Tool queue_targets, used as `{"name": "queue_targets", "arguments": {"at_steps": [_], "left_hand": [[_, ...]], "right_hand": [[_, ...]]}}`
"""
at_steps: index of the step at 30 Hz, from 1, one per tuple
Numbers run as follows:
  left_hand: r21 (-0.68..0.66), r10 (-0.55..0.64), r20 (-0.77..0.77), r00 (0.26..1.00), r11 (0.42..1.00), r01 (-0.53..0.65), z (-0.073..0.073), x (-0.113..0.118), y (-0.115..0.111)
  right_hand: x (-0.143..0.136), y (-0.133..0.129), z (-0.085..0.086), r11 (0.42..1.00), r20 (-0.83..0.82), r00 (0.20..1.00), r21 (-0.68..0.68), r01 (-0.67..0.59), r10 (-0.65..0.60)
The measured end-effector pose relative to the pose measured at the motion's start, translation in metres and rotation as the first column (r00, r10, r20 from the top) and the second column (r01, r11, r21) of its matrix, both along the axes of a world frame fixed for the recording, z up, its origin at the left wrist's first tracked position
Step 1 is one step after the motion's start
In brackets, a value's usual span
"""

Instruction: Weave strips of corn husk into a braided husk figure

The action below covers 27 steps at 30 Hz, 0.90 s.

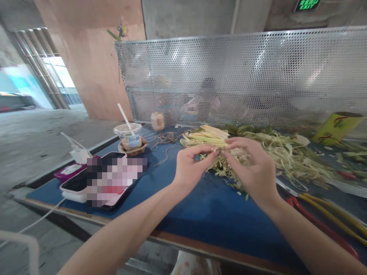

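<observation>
My left hand (189, 164) and my right hand (254, 166) meet above the blue table, thumbs and fingertips pinched together. Between them is a small pale piece of plant material (220, 149), mostly hidden by the fingers. Right under the hands hangs or lies a ragged clump of shredded green and straw-coloured leaf bits (229, 173); whether it joins the pinched piece I cannot tell. Just behind the fingers rests a bundle of pale yellow-green husk leaves (205, 134). A wide heap of drying leaves (292, 156) spreads to the right of my right hand.
Red-handled (321, 225) and yellow-handled tools (332, 210) lie at right, near a yellow-green cylinder (338, 128). At left are a lidded drink cup (130, 137), twine (166, 139), phones (76, 181) and a purple box (67, 172). A perforated metal screen (243, 76) stands behind.
</observation>
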<state>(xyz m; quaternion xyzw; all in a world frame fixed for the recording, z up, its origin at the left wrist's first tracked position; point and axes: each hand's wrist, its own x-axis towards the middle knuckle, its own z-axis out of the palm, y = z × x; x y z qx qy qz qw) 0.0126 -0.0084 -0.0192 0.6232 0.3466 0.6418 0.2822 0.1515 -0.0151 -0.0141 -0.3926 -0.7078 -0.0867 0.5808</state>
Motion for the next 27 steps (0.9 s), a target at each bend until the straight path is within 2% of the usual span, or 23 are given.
{"name": "queue_targets", "arguments": {"at_steps": [4,10,14,17,21,24,27], "left_hand": [[-0.065,0.041,0.019,0.999,0.997,-0.04,-0.002,0.004,0.0],[-0.065,0.047,-0.002,0.999,0.997,-0.047,-0.005,0.005,0.001],[-0.099,0.044,0.012,0.999,0.994,-0.042,-0.005,0.005,0.0],[-0.087,0.038,0.036,0.999,0.996,-0.035,-0.003,0.005,-0.001],[-0.057,0.044,0.033,0.999,0.998,-0.042,-0.003,0.005,-0.001],[0.03,0.072,-0.014,0.997,0.997,-0.072,-0.004,0.004,0.0],[0.15,0.13,-0.123,0.984,0.982,-0.112,-0.006,0.004,0.0]], "right_hand": [[0.0,0.0,0.001,0.996,0.064,0.996,0.072,0.056,-0.06],[0.0,0.0,0.0,0.996,0.066,0.997,0.073,0.041,-0.046],[-0.002,-0.004,0.0,0.999,0.004,0.999,-0.008,0.032,-0.032],[-0.001,-0.005,0.0,0.988,-0.108,0.994,-0.153,-0.003,-0.014],[0.0,-0.001,-0.002,0.934,-0.277,0.96,-0.33,-0.134,0.039],[0.001,0.004,-0.004,0.844,-0.461,0.884,-0.442,-0.304,0.077],[0.002,0.008,-0.004,0.766,-0.596,0.798,-0.475,-0.434,0.082]]}}
